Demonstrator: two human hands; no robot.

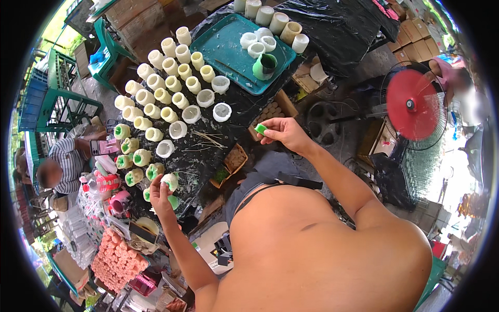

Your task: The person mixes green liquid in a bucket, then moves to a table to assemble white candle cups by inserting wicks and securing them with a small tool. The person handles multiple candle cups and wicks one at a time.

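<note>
My left hand [160, 195] grips a white cup mould with green inside [170, 180] at the near end of the black-covered table [244, 106]. My right hand [283, 133] is raised over the table's right edge and pinches a small green block [261, 128] between its fingertips. Rows of cream and white cup moulds [171, 86] fill the table beyond my left hand. The nearest ones hold green filling [136, 157]. A teal tray [228, 52] at the far end carries white cups and a green cup [265, 66].
A red fan [413, 104] stands to the right. A person in a striped shirt [65, 166] sits at the left beside green crates [49, 99]. Orange sticks [117, 260] lie in a pile at lower left. A small wicker basket [231, 164] sits near the table edge.
</note>
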